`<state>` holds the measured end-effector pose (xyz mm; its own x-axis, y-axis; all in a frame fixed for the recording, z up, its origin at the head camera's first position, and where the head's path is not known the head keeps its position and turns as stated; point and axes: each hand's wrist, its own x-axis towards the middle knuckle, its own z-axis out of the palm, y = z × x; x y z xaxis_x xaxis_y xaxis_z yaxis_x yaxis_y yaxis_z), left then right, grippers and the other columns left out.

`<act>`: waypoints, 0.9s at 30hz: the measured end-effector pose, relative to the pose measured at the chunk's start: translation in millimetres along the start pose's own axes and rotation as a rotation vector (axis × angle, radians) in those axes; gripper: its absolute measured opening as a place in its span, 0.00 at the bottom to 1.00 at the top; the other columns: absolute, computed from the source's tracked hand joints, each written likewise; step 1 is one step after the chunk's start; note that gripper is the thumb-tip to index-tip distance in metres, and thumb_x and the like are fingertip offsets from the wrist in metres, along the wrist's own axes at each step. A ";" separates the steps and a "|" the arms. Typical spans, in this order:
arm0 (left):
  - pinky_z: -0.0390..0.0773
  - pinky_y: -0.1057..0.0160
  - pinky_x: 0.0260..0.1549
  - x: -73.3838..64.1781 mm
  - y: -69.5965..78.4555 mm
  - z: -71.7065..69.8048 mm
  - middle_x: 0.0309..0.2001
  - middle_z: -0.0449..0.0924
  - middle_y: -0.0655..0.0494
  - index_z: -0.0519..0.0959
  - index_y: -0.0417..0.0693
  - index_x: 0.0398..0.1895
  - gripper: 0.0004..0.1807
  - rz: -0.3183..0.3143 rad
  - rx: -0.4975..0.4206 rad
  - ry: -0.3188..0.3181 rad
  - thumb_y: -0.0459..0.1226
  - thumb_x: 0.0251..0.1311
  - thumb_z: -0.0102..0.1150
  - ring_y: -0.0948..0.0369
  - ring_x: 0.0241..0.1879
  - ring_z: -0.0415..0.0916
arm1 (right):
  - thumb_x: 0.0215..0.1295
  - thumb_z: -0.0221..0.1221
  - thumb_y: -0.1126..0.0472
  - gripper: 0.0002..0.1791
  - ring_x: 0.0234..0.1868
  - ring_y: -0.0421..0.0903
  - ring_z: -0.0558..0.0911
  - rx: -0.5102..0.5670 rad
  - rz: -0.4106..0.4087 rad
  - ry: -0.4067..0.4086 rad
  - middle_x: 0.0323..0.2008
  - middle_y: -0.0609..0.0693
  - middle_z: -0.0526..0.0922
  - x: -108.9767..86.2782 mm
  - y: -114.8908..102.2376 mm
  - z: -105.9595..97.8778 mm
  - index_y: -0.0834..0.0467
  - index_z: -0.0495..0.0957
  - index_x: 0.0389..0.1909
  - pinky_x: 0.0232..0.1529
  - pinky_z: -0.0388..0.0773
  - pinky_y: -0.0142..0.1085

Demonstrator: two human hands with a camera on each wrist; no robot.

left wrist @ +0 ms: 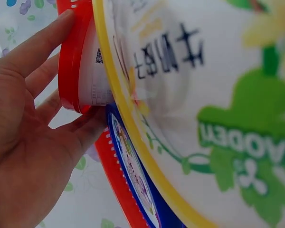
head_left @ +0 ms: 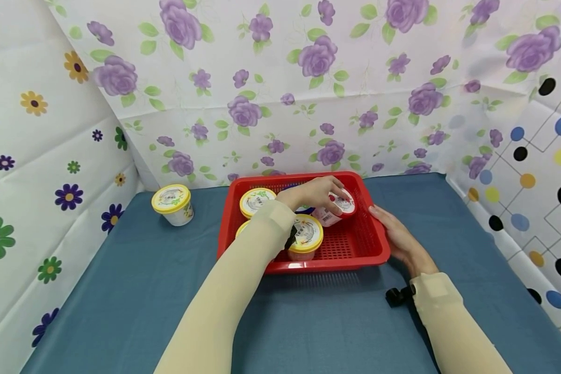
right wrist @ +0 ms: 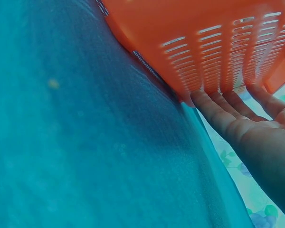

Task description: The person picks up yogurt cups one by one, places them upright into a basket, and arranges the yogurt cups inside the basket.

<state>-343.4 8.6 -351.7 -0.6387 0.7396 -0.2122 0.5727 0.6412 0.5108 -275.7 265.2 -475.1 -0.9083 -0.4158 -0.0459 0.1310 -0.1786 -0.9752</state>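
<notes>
My left hand (head_left: pixel 315 192) reaches into the red plastic basket (head_left: pixel 350 263) and grips a red-lidded tub (head_left: pixel 343 203), which sits tilted at the basket's right part. Up close in the left wrist view, the fingers lie across the red lid (left wrist: pixel 70 61) and the thumb touches the tub's side. My right hand (head_left: pixel 402 239) holds the basket's right side; in the right wrist view its fingers (right wrist: pixel 218 111) press against the slotted outer wall (right wrist: pixel 185 57). A yellow-lidded tub (head_left: pixel 307 234) stands near the left wrist, and a blue-lidded tub (left wrist: pixel 133 171) is partly hidden behind the left hand.
Another yellow-lidded tub (head_left: pixel 257 201) stands at the basket's back left, and one below it is mostly covered by the left forearm. Outside, a yellow-lidded tub (head_left: pixel 172 202) stands on the blue cloth (head_left: pixel 168 291) to the left. Patterned sheets (head_left: pixel 280 67) enclose the table's back and sides.
</notes>
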 end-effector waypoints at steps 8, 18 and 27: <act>0.63 0.53 0.74 -5.3 1.9 -0.3 0.79 0.59 0.49 0.76 0.51 0.72 0.26 -0.021 -0.048 -0.006 0.40 0.73 0.63 0.52 0.78 0.54 | 0.85 0.42 0.45 0.33 0.53 0.48 0.86 -0.027 0.010 0.014 0.64 0.59 0.78 -0.1 0.3 -0.4 0.57 0.52 0.81 0.48 0.86 0.43; 0.69 0.58 0.70 -6.5 -3.1 -2.8 0.80 0.53 0.45 0.77 0.51 0.71 0.25 -0.018 -0.075 0.017 0.37 0.71 0.65 0.51 0.75 0.61 | 0.85 0.42 0.46 0.32 0.52 0.48 0.87 -0.024 0.008 0.010 0.62 0.57 0.79 -0.5 -0.7 0.1 0.57 0.53 0.81 0.48 0.86 0.43; 0.67 0.52 0.71 -8.6 -3.2 -5.9 0.79 0.57 0.44 0.77 0.58 0.72 0.25 -0.048 0.041 0.014 0.40 0.72 0.64 0.49 0.76 0.56 | 0.85 0.42 0.45 0.33 0.52 0.48 0.86 -0.036 0.015 0.017 0.63 0.58 0.78 0.3 -0.4 -0.3 0.56 0.53 0.81 0.48 0.86 0.43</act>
<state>-342.8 -0.9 -346.6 -0.6729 0.7050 -0.2239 0.5618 0.6840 0.4654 -276.1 265.4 -474.7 -0.9131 -0.4026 -0.0639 0.1305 -0.1401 -0.9815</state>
